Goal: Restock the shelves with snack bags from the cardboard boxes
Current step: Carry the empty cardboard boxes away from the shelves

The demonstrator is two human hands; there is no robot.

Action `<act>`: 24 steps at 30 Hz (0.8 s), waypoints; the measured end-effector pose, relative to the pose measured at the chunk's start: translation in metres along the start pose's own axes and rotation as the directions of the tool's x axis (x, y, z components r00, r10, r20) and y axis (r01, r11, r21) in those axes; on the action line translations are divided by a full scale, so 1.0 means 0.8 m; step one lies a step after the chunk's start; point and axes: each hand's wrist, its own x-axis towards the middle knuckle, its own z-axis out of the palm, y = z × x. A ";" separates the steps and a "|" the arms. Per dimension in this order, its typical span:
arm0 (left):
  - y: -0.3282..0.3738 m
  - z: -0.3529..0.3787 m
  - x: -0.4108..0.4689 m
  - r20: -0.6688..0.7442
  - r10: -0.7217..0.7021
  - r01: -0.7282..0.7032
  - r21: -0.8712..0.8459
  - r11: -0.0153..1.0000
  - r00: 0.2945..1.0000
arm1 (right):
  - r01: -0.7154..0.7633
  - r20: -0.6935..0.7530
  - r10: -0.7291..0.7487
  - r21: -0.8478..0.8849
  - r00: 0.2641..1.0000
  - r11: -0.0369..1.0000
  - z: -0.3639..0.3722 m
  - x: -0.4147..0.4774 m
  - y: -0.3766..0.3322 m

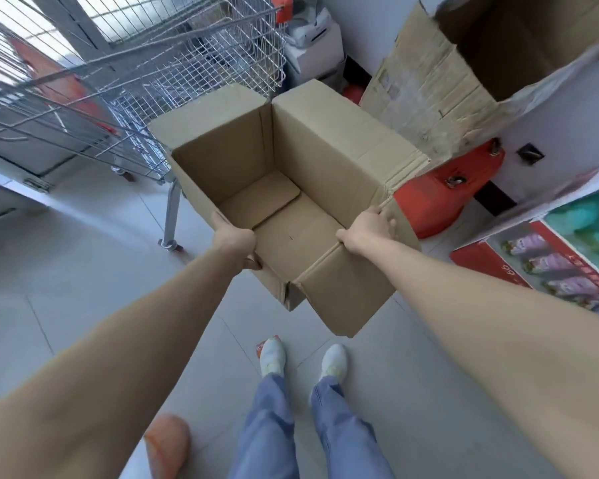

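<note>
The person holds an open cardboard box [325, 143] with both hands, and no snack bag is inside it. The left hand [234, 242] clasps its near left corner; the right hand [367, 233] has fingers clenched over its right rim. Behind the box on the left stand wire shopping carts [173, 74], and behind it on the right a worn second carton [429, 81]. To the right of the box lies a red printed carton [540, 264] with pictures of bags; its writing is too blurred to read. Below the box, a small red packet [268, 342] lies under one shoe.
</note>
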 end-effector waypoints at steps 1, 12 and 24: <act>-0.002 0.007 0.015 0.002 -0.031 0.031 0.004 1.000 1.000 | -0.001 -0.006 0.001 -0.001 1.000 1.000 0.011 0.015 -0.001; -0.085 0.091 0.189 0.034 -0.114 0.114 0.023 0.993 0.993 | -0.035 0.019 0.036 -0.071 0.999 0.997 0.170 0.170 0.009; -0.156 0.233 0.397 0.100 -0.106 0.103 0.040 0.994 0.989 | -0.043 -0.034 0.041 -0.076 0.999 0.996 0.307 0.361 0.046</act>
